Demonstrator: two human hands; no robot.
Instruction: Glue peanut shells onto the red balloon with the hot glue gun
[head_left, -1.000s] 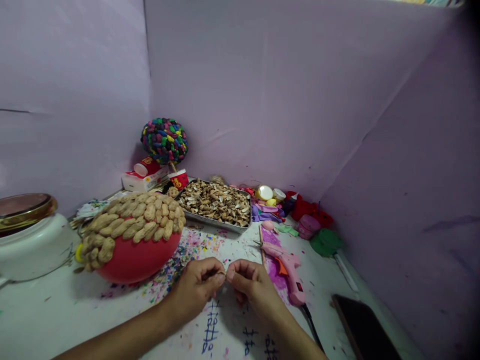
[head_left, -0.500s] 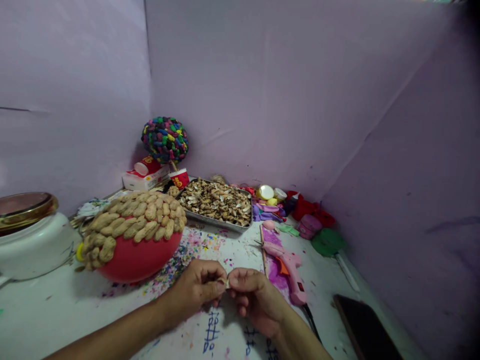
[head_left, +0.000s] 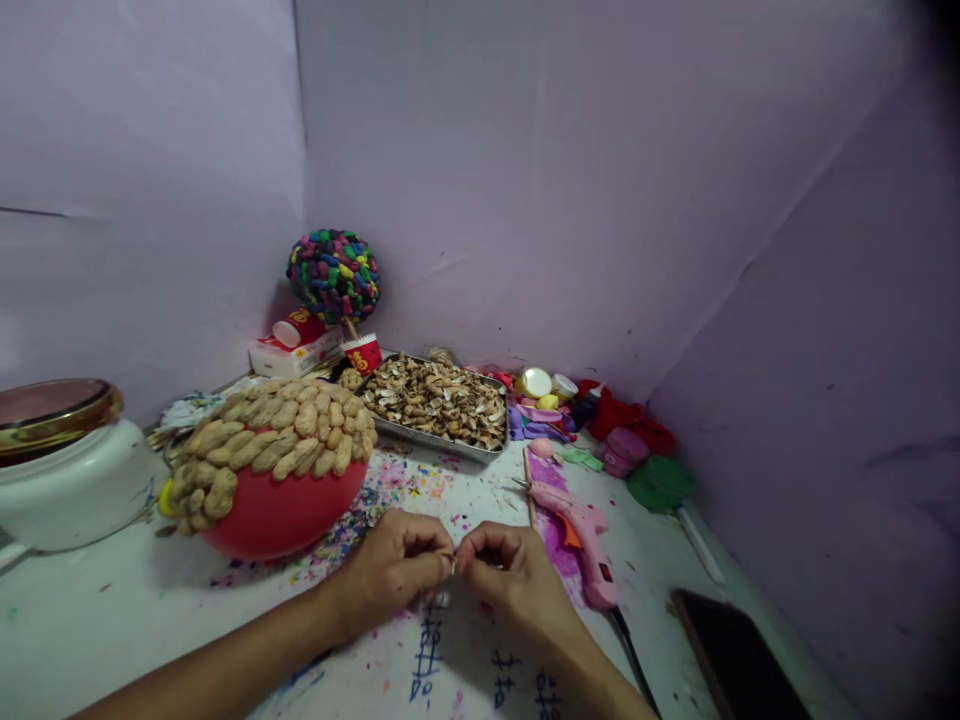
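My left hand (head_left: 397,568) pinches a small pale piece of peanut shell (head_left: 453,564) between thumb and forefinger, just above the table. Against its other side, the fingertips of my right hand (head_left: 504,568) are pressed together, and most of the piece is hidden by the fingers. Left of my hands rests a red balloon (head_left: 296,510), its upper part covered with peanut shells (head_left: 292,430) in overlapping rows. Behind them a metal tray (head_left: 450,447) is heaped with loose shell halves (head_left: 439,402).
A pink glue gun (head_left: 581,540) lies right of my hands, its cord running toward me. Further right is a dark phone (head_left: 739,655). A white pot (head_left: 75,495) stands at the left. At the back are a multicoloured ball (head_left: 334,277), a red paper cup (head_left: 363,354) and small tubs (head_left: 661,484).
My right hand has turned, its fingers now curled higher around the small piece. My left hand stays pinched in nearly the same place. The view has shifted slightly.
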